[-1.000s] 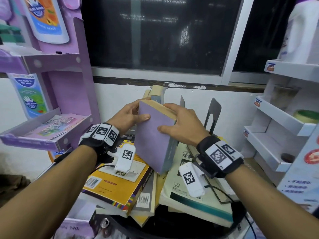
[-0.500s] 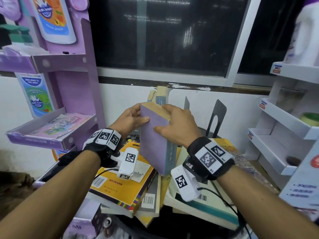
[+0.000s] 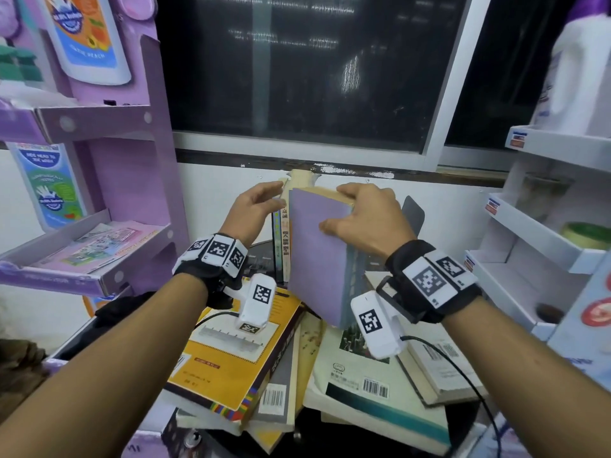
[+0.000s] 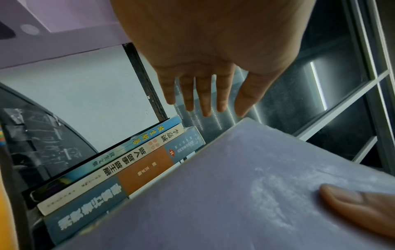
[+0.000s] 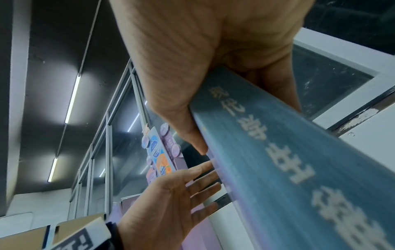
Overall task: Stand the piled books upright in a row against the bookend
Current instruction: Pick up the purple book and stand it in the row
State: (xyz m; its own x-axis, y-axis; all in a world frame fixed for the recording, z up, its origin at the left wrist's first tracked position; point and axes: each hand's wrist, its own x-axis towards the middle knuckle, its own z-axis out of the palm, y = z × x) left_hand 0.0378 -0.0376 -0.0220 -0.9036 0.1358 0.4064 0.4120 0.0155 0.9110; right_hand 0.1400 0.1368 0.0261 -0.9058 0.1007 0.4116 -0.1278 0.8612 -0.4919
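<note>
A thick book with a purple cover [image 3: 317, 256] and a grey-blue spine [image 5: 278, 160] is held nearly upright over the pile. My right hand [image 3: 334, 208] grips its top edge, thumb [image 4: 352, 203] on the cover and fingers over the top. Just left of it, up to three upright books [image 3: 281, 236] show their spines [image 4: 128, 160]. My left hand [image 3: 279, 195] hovers by their tops with straight fingers [image 4: 205, 101] and holds nothing. A dark metal bookend [image 3: 413, 213] stands behind my right hand.
Piled flat books lie below my wrists: a yellow one [image 3: 238, 352] on the left, a white and teal one [image 3: 363, 385] on the right. A purple display shelf [image 3: 99, 279] stands at the left, white shelves [image 3: 535, 226] at the right, and a wall and window behind.
My left hand has come off the purple book's cover and now hangs free beside it. My right hand has carried the book back towards the standing books.
</note>
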